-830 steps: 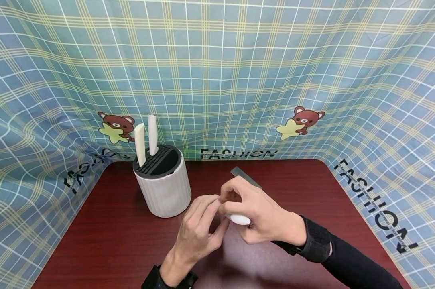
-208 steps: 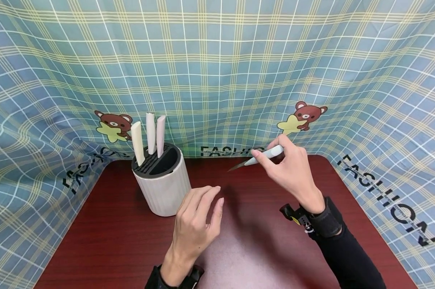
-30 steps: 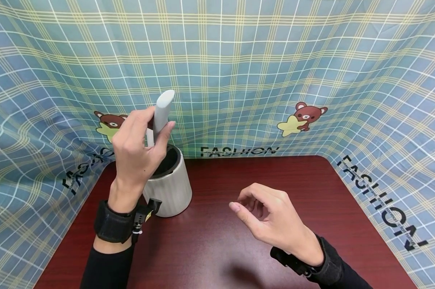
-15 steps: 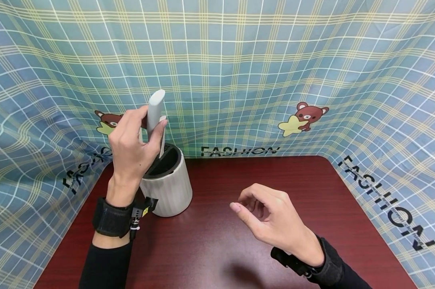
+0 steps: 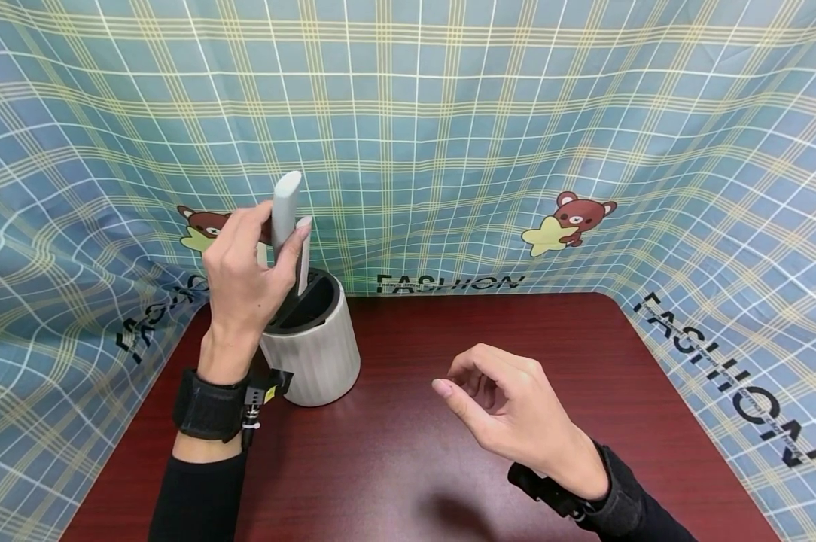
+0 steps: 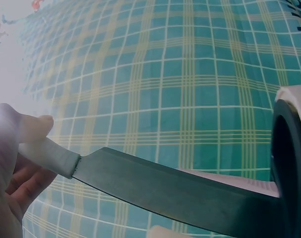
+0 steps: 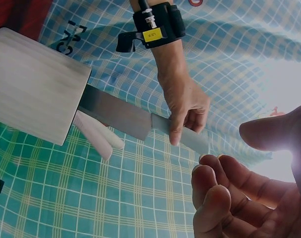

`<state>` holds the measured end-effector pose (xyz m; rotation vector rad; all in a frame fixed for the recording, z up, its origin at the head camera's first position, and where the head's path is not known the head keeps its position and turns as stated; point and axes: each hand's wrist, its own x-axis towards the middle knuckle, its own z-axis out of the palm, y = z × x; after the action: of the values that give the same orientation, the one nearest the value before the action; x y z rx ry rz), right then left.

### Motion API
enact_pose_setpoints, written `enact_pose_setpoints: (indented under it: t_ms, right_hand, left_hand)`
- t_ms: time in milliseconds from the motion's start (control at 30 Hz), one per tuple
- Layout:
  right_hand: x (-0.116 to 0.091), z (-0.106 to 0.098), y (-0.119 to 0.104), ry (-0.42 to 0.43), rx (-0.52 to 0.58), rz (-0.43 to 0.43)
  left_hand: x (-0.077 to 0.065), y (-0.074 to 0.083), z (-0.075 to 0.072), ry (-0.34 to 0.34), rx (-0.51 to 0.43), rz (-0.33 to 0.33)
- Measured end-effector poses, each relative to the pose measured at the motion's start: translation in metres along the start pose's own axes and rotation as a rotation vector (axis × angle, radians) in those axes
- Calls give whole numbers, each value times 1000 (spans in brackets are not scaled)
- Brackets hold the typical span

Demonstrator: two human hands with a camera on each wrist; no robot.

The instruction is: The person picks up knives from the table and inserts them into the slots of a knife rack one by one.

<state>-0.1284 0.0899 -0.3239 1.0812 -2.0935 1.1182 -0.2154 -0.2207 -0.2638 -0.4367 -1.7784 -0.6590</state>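
Observation:
My left hand [image 5: 242,275] grips the pale blue-grey handle of a kitchen knife [image 5: 285,214] above a white ribbed knife block [image 5: 320,369] with a black top. The knife stands nearly upright. In the left wrist view, the wide dark blade [image 6: 165,191] runs down to the block's black rim, its tip out of sight. Beside it, a lilac-handled knife [image 5: 304,260] stands in the block. A second, cream handle [image 7: 113,139] shows in the right wrist view; my left hand largely hides it from the head. My right hand [image 5: 506,399] hovers over the table, fingers loosely curled, holding nothing.
The dark red tabletop [image 5: 394,452] has rounded far corners. Behind and at both sides hangs a blue-green checked cloth [image 5: 415,150] with printed bears and lettering. The block stands at the table's far left, near the cloth.
Over the last second my left hand and the knife shift slightly left above the block. Seven seconds ago my right hand held a small light-blue-handled knife; now it holds nothing.

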Motion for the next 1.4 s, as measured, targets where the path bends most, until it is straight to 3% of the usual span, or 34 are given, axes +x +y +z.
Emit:
enact_pose_setpoints:
  t_ms: [767, 1033, 1400]
  right_hand:
    - [-1, 2, 0, -18, -5, 23]
    - [-2, 2, 0, -19, -8, 38]
    - [-3, 3, 1, -19, 1, 41]
  left_hand:
    - [-31, -40, -1, -46, 39, -176]
    - [-45, -48, 0, -66, 28, -253]
    - [-61, -56, 1, -82, 63, -285]
